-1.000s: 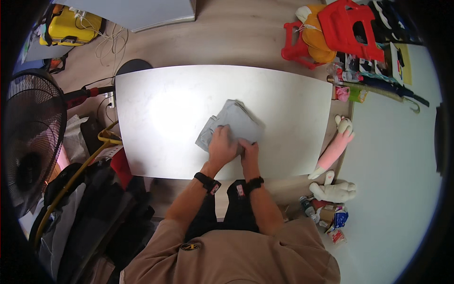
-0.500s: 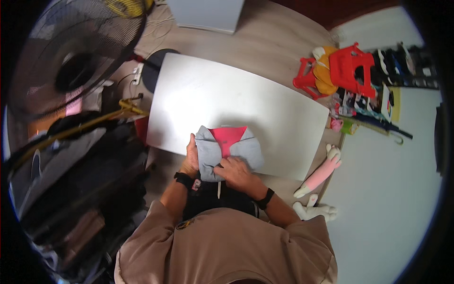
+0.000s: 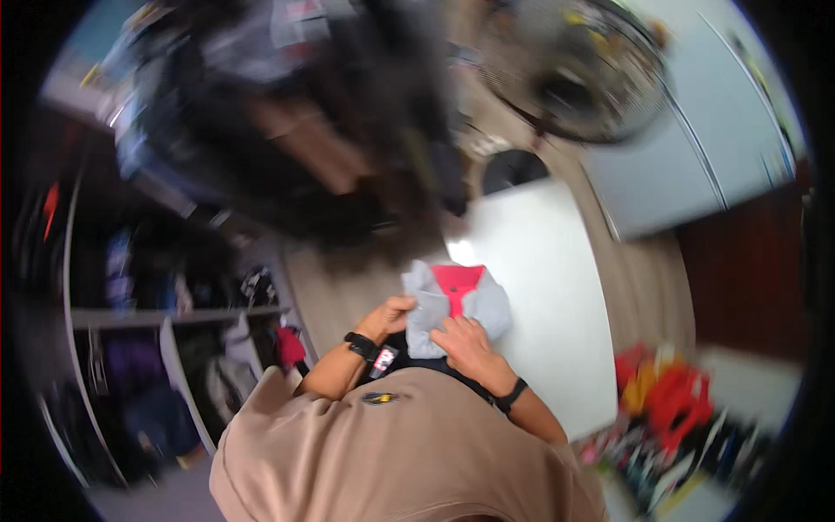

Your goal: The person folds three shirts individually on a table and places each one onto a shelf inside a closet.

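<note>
A folded grey garment [image 3: 426, 311] with a pink-red patch showing at its middle is held up in front of my body, over the near-left side of the white table [image 3: 565, 304]. My left hand [image 3: 391, 315] grips its left edge, thumb up along the side. On its lower front, my right hand [image 3: 474, 348] has its fingers curled into the grey cloth. The undersides of the folds are hidden.
Beyond my left arm stands a rack of dark hanging clothes [image 3: 348, 165], blurred. Shelves [image 3: 178, 311] with clothes and bags line the left. A standing fan [image 3: 600, 87] is at the back, and a red plastic stool [image 3: 683, 404] stands at the right.
My view has swung left, bringing the shelves into sight; the table and stool now appear further right and turned. Both hands still hold the grey garment, in much the same pose.
</note>
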### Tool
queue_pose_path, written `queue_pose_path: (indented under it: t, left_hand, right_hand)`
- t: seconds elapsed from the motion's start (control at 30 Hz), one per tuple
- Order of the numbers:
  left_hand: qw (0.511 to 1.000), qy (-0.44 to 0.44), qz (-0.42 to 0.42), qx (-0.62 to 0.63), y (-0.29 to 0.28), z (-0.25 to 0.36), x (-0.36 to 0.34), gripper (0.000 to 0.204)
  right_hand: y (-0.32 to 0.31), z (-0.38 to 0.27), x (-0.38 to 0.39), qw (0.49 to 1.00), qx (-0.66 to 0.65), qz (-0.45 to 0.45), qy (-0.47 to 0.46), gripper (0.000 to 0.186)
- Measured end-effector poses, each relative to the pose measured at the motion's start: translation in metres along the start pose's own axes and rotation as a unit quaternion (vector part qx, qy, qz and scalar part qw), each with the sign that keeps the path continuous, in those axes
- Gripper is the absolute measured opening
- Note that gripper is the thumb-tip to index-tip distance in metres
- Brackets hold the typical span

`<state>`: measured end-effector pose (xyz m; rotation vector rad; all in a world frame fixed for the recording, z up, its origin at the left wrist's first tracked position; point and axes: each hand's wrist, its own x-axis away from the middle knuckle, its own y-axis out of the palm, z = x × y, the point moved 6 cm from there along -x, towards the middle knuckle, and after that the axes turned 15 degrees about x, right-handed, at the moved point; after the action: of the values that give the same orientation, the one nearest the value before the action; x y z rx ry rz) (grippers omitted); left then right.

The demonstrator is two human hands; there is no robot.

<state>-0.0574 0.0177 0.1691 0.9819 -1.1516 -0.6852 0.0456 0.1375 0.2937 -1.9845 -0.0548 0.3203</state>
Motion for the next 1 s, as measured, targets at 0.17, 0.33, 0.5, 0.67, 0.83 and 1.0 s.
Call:
queue_pose_path:
  t: [0.17,0.33,0.5,0.67,0.83,1.0]
  left_hand:
    - [0.980,0.171,-0.004,-0.101,0.026,0.034,0.038,0.064]
    - [0.945,0.323,0.039,0.030,-0.015,0.084,0.095,0.047]
    - [0.888,0.441,0.080,0.103,-0.075,0.130,0.183,0.057]
    - [0.793,0.574,0.104,0.177,-0.102,0.164,0.281,0.064]
    - [0.686,0.698,0.089,0.185,-0.081,0.197,0.358,0.064]
    - [0.630,0.736,0.112,0.219,-0.091,0.223,0.371,0.065]
  right_hand:
    - [0.013,-0.032,-0.057,0.985,0.025,-0.069,-0.154,0.036]
    - [0.023,-0.092,-0.136,0.946,0.050,-0.124,-0.297,0.035]
    - [0.050,-0.155,-0.190,0.917,-0.022,-0.164,-0.362,0.038]
    - [0.064,-0.178,-0.245,0.930,-0.184,-0.091,-0.306,0.047]
    - [0.145,-0.166,-0.283,0.827,-0.463,-0.315,-0.050,0.066]
    - [0.196,-0.208,-0.326,0.576,-0.666,-0.475,0.017,0.083]
